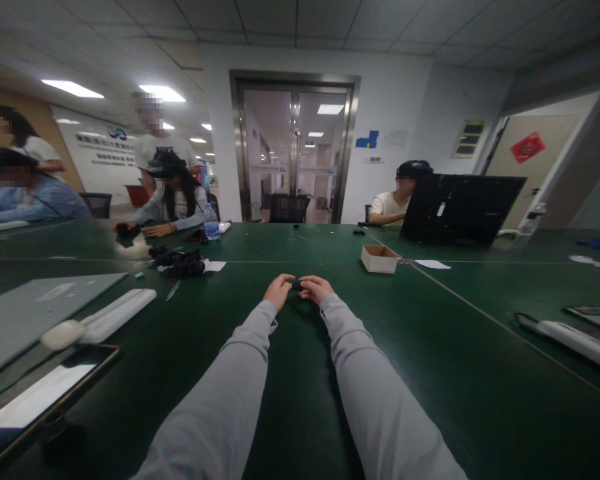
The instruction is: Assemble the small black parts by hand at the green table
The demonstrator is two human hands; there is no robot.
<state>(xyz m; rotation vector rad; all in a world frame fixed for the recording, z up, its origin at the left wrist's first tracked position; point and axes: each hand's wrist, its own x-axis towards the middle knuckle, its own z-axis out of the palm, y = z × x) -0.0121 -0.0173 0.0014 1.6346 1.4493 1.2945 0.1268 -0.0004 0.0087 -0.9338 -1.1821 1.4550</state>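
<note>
Left side of the counter [300,400]: phone [50,393] toward the near-left corner, a white mouse [63,335] just beyond it, and a grey panel [45,307] along the left edge. A long white case [125,312] lies beside the panel. Farther in, left of the middle, a heap of black gear [180,262]; behind it, closer to the far edge, an upright water bottle [211,223].

Middle: small black piece [296,285] between the two hands, well in from the near edge, at or just above the counter; exact clearance cannot be told. Left grip [279,291] pinched on the piece's left end, fingertips over it. Right grip [316,289] clamped on the right end, fingers curled. Most of the piece is covered; its kind cannot be made out.

Right: open box [379,261] beyond the right hand, toward the far edge, untouched; paper [433,265] to its right. Black monitor [463,208] by the far edge.

Step in hand (judged): two-handed fingertip handling of the piece. Next move would call for steady, light pressure from both sides, one grip bracing while the other adjusts. Slip risk: small, largely hidden part.
</note>
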